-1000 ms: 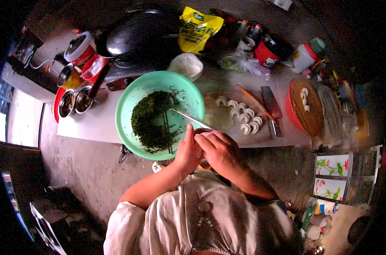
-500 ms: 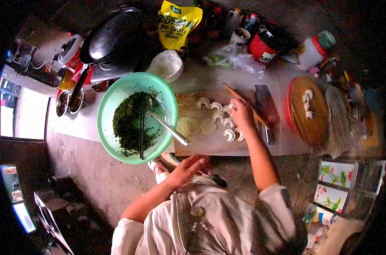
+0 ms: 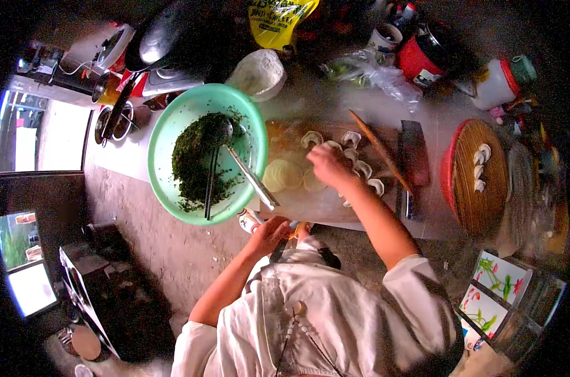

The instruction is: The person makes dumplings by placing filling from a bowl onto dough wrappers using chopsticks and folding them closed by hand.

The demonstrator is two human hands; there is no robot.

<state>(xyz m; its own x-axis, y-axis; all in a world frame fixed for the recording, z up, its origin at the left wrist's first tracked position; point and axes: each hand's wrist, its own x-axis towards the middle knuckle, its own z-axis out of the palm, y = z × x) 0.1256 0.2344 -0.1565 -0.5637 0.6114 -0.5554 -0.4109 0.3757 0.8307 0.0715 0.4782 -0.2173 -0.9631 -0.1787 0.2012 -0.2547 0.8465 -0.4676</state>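
Note:
My right hand (image 3: 332,166) is over the wooden board, its fingers loosely bent and pointing left beside a round dough wrapper (image 3: 314,181). I see nothing held in it, though its fingertips are blurred. Several folded dumplings (image 3: 351,139) lie around and behind it. A stack of pale wrappers (image 3: 281,175) sits to its left. My left hand (image 3: 272,235) hangs below the table's front edge with its fingers loosely extended and nothing visible in them. The green bowl (image 3: 158,173) holds dark chopped filling (image 3: 194,147), a metal spoon (image 3: 250,177) and dark chopsticks (image 3: 211,188).
A rolling pin (image 3: 380,151) and a cleaver (image 3: 413,151) lie at the board's right. Farther right, a round woven tray (image 3: 464,169) holds several dumplings. Behind stand a flour bag (image 3: 260,74), a yellow packet (image 3: 275,28), a plastic bag (image 3: 385,81) and a red pot (image 3: 418,61).
My right hand has let go of a dumpling, now on the board among the others, and moved left toward the wrappers. My left hand has shifted slightly. The whole view has tilted.

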